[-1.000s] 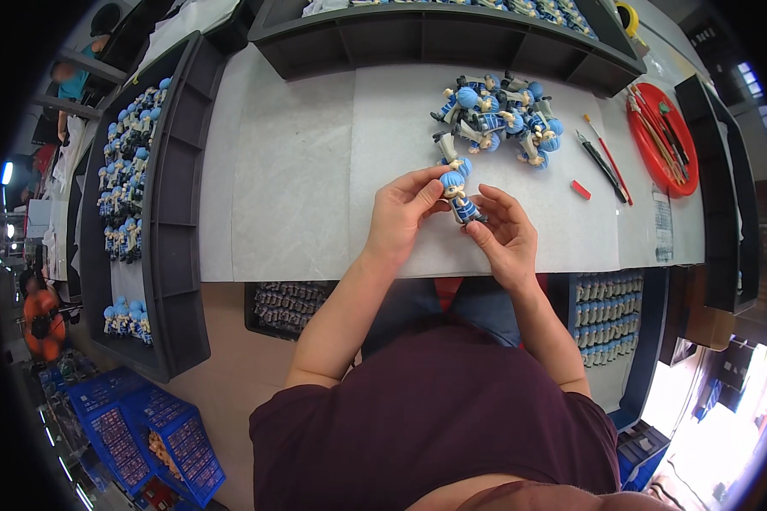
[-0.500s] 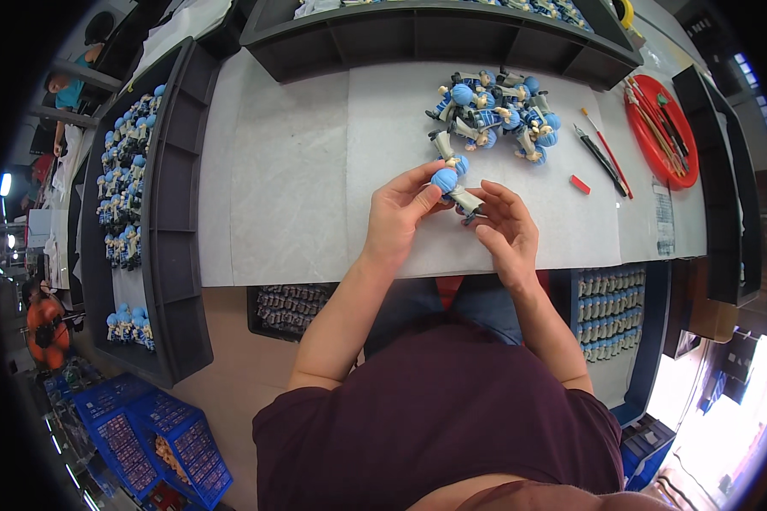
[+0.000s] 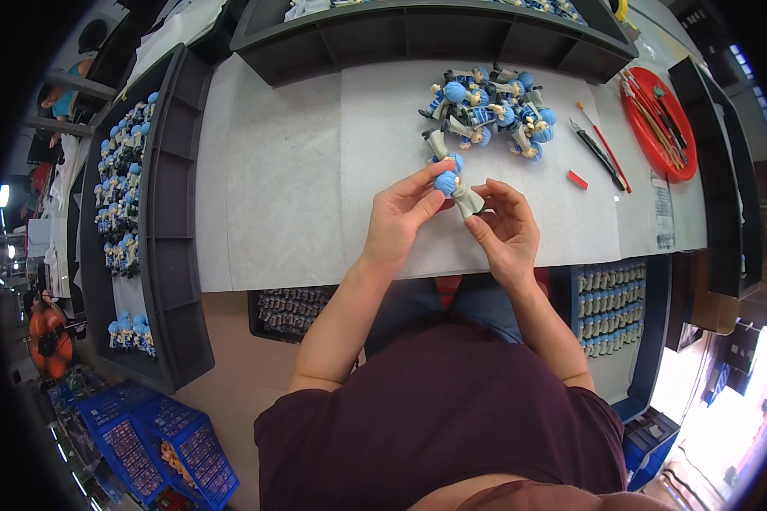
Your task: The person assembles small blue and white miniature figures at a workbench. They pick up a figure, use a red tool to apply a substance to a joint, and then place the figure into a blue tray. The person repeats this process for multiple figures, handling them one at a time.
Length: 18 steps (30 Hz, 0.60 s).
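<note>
Holding a small blue-haired figurine between both hands above the near edge of the worktop, the person seems to be joining or checking its parts: the left hand pinches the round blue head between thumb and fingers, and the right hand closes its fingertips on the grey body. The step in hand looks like seating head on body (whether it is fully pressed home I cannot tell), so the next move would call for a straight, steady push without twisting. A heap of like figurines lies toward the far edge. Near the right edge lie a small red block, two brushes and a round red tray of tools. A white labelled strip lies near the right corner, too small to make out.
</note>
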Available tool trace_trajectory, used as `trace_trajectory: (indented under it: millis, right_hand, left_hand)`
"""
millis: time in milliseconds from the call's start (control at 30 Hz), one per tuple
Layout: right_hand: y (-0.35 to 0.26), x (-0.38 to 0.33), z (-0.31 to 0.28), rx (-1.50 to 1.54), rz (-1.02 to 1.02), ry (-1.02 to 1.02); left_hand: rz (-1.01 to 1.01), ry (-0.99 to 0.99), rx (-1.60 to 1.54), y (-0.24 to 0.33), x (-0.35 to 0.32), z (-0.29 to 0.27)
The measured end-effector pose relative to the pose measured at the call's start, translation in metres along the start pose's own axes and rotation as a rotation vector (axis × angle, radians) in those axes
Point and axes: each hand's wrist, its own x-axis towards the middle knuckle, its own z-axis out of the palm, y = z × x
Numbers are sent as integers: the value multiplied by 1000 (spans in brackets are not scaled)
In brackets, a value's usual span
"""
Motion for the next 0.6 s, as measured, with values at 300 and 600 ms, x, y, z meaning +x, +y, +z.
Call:
trace_trajectory:
  millis: [300,600]
  right_hand:
    - [0,0,-1,25,25,-13]
    - [1,0,-3,46,86,-2]
  left_hand:
    - [11,51,17,-5,0,-2]
    - [34,65,42,-6,0,-2]
